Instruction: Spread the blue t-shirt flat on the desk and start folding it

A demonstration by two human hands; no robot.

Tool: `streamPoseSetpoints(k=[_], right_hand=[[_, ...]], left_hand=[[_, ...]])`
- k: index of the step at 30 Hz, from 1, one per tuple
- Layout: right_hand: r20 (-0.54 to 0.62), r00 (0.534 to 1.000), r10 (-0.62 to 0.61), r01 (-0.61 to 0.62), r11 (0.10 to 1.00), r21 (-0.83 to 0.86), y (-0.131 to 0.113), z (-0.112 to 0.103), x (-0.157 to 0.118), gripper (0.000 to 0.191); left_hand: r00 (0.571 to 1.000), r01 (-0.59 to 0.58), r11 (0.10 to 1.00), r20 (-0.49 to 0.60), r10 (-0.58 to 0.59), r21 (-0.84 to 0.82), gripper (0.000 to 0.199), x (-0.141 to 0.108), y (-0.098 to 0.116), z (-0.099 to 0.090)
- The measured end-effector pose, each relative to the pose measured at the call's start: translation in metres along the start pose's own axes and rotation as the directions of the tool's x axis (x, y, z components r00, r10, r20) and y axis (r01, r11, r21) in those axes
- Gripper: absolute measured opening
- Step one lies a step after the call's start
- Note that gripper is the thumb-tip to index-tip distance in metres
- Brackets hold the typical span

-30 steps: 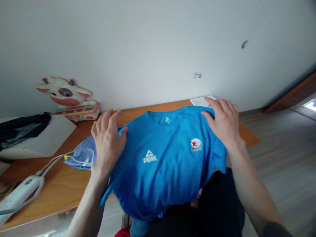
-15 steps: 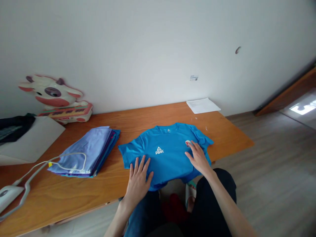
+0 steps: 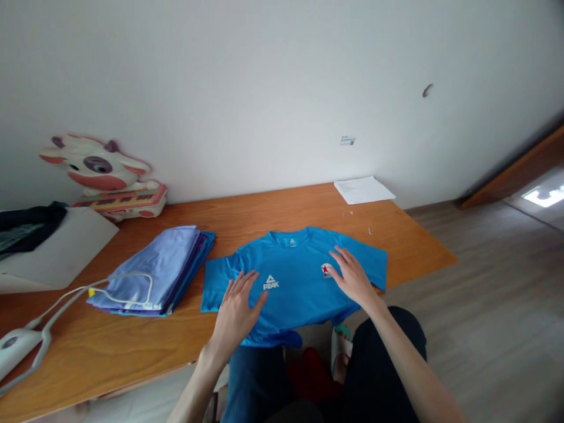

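A bright blue T-shirt (image 3: 296, 281) with a white PEAK logo and a small round badge lies face up on the wooden table (image 3: 282, 205), its hem hanging over the near edge. My left hand (image 3: 235, 308) rests flat on the shirt's lower left, fingers spread. Flat on the shirt's right chest, my right hand (image 3: 352, 279) touches the cloth beside the badge. Neither hand grips anything.
A stack of folded lilac and blue clothes (image 3: 156, 270) lies left of the shirt, with a white cord (image 3: 70, 296) running to a white iron (image 3: 13, 346). A cow-shaped toy (image 3: 106, 179), a white board (image 3: 57, 247) and a paper sheet (image 3: 363, 189) sit near the wall.
The shirt, held up by its shoulders a second ago, now lies on the table. Both hands have moved onto its front, sliding outward and spreading the sleeves flatter.
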State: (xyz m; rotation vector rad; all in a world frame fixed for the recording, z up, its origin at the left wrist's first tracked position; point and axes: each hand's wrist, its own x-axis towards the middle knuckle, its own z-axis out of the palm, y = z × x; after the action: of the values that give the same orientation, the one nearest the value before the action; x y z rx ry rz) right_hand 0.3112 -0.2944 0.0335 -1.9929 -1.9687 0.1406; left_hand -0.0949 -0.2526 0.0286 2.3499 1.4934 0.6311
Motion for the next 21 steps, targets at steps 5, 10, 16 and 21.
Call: streamPoseSetpoints(k=[5,10,16,21], right_hand=[[0.087,0.985,0.148,-0.137,0.983,-0.121,-0.023,0.035,0.016,0.08],[0.034,0.988,0.148,-0.139,0.972,-0.188,-0.008,0.049,0.038,0.083],[0.109,0.981,0.162,-0.142,0.975,-0.172,0.016,0.039,0.105,0.083],[0.092,0.977,0.192,-0.181,0.977,-0.116,0.039,0.034,0.086,0.086]], left_hand=[[0.995,0.095,0.987,0.029,-0.099,0.127,0.081,0.045,0.006,0.021],[0.992,0.122,0.971,-0.006,-0.124,0.207,0.098,0.079,-0.012,0.035],[0.98,0.192,0.972,0.018,-0.196,0.137,0.093,0.149,-0.017,0.033],[0.959,0.264,0.961,-0.125,-0.253,0.086,0.084,0.128,-0.046,0.021]])
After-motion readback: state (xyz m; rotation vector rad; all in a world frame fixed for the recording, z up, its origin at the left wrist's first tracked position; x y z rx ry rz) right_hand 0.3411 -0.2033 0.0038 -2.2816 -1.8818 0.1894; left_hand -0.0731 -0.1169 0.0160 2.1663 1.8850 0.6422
